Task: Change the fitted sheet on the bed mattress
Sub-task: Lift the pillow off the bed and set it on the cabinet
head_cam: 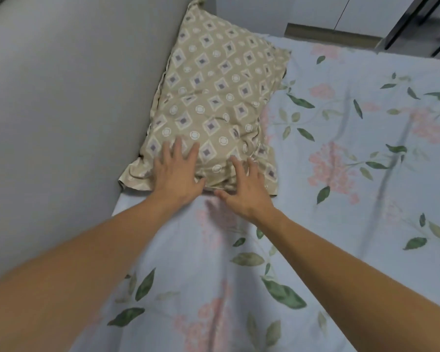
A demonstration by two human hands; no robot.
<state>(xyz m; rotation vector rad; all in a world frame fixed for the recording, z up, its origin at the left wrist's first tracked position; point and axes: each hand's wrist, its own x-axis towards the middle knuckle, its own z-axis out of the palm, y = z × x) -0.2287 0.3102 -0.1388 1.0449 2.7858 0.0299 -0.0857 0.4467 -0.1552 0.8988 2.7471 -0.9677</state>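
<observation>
Both hands out flat on near end of pillow (214, 97), fingers spread, nothing grasped. Left hand (177, 174) presses the pillow's near-left corner; right hand (245, 189) sits on its near edge, thumb over the sheet. Likely seating or about to shift the pillow, which lies against the grey wall (74, 97). Floral fitted sheet (341, 199) covers the mattress, flat under both forearms, below any grip.

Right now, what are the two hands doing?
Left hand: open, fingers spread flat on the pillow.
Right hand: open, fingers on the pillow's near edge, holding nothing.
</observation>
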